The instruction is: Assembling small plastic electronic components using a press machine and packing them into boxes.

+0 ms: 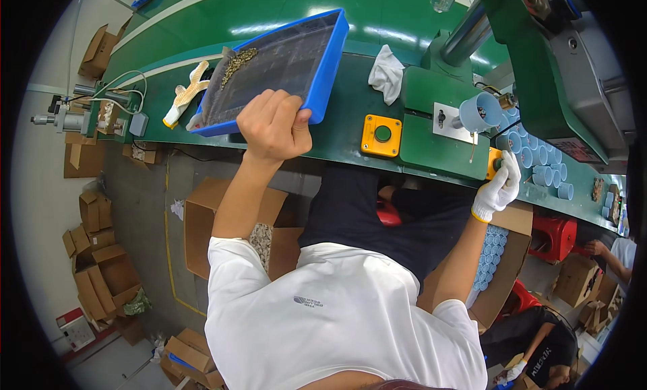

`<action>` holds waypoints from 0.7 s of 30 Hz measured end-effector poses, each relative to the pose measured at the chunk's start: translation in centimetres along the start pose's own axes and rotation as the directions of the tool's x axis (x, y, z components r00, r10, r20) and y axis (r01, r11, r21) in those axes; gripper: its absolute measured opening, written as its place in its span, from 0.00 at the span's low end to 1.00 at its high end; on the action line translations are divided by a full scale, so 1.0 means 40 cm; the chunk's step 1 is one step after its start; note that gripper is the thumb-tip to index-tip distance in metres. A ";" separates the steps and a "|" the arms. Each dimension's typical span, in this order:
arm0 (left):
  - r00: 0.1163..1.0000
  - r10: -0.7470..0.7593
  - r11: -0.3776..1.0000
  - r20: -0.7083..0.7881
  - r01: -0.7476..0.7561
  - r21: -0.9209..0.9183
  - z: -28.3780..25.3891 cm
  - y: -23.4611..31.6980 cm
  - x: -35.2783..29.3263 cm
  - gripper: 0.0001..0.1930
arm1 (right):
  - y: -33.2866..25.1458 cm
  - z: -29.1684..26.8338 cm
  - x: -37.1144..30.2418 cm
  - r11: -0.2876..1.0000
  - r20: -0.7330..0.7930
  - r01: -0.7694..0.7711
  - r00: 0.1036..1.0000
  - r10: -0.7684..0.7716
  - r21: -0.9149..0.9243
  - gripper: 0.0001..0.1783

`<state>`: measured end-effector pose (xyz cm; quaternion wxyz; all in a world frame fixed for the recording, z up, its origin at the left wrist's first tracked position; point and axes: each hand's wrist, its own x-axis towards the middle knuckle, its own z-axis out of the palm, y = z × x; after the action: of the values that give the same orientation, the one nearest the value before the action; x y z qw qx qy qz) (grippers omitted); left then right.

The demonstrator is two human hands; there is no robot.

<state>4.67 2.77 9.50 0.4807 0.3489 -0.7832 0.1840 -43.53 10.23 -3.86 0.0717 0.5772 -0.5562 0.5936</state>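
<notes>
My bare left hand [276,124] is closed on the near rim of a shallow blue tray [328,67]. The tray tilts down to the left, and a small heap of brass-coloured parts [236,65] lies on its dark lining near the low end. In a white glove, my right hand [497,190] rests at the bench edge, fingers stretched out beside a yellow button box [494,164] that it partly covers. Between the hands stand a second yellow button box [381,135] and a green press [441,144]. A blue plastic cup [480,112] sits over its metal plate.
Several blue cups [539,157] crowd the bench at the right. A white cloth [386,75] and a glove [183,102] lie on the bench. Cartons [202,218] stand below, one holding stacked cups [490,252]. Another person [549,349] is at the lower right.
</notes>
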 end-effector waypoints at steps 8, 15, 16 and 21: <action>0.949 -0.072 0.996 0.306 0.082 -0.021 0.048 0.108 -0.139 0.09 | -0.022 0.008 0.013 0.999 0.001 0.024 1.000 -0.024 -0.030 0.15; 0.864 -0.268 0.938 0.426 0.335 -0.091 0.050 0.080 -0.150 0.07 | -0.030 0.006 0.014 1.000 -0.041 -0.017 0.999 0.016 -0.015 0.12; 0.834 -0.368 0.912 0.412 0.410 -0.014 0.036 0.042 -0.134 0.07 | -0.033 0.006 0.017 1.000 -0.048 -0.018 0.999 0.017 -0.018 0.12; 0.780 -0.519 0.796 0.349 0.293 0.529 0.037 -0.373 -0.204 0.22 | -0.040 0.010 0.020 1.000 -0.039 -0.001 0.999 0.000 -0.027 0.12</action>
<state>16.95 -5.43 0.92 0.2079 0.6486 -0.7155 0.1555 -42.38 10.10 -2.45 0.0901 0.5644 -0.5627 0.5973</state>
